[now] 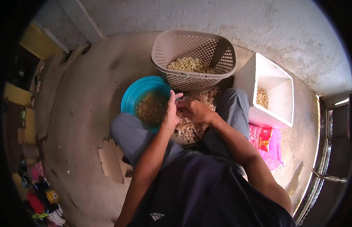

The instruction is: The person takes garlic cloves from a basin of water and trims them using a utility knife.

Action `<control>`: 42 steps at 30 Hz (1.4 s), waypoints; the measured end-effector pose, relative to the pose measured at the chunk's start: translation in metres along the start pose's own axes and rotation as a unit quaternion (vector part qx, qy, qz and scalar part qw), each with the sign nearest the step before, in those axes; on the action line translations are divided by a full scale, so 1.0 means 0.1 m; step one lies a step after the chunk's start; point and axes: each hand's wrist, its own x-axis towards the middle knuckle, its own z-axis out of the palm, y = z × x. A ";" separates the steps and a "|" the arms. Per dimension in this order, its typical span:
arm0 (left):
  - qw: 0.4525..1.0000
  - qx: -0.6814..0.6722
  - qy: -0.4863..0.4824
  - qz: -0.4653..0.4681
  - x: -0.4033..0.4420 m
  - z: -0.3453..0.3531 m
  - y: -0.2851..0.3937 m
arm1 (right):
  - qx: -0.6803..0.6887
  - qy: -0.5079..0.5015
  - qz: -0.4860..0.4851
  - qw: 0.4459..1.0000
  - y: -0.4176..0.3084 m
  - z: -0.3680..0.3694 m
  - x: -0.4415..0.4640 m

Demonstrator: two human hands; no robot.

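My left hand (172, 111) is raised at the right rim of a teal basin (127, 99), some fingers stretched out and the rest hidden. My right hand (195, 109) meets it, fingers curled in against the left palm. Whatever lies between the fingertips is too small and covered to make out. Cloudy water with pale cloves, apparently garlic (150, 106), fills the basin. Below and beyond my hands spreads a heap of papery skins (189, 128) between my legs. Peeled pale cloves (190, 65) lie in a tall perforated basket (195, 80) in front of me.
A white foam box (245, 81) with tan cloves (262, 97) stands at the right. Beside it lies a pink bag (272, 151) with a red label. Flattened cardboard (112, 160) rests left of my leg. A wall rises behind the basket; clothes (43, 200) are piled far left.
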 end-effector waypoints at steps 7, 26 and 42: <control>0.999 -0.043 -0.001 0.025 0.02 -0.09 0.01 | -0.003 0.026 0.015 1.000 0.06 0.13 0.06; 0.992 0.047 -0.081 0.088 -0.09 -0.03 0.03 | 0.161 0.127 0.152 0.967 0.34 -0.13 0.15; 0.995 0.023 -0.063 0.066 -0.05 -0.08 0.08 | 0.002 0.102 0.113 0.988 0.12 -0.18 0.05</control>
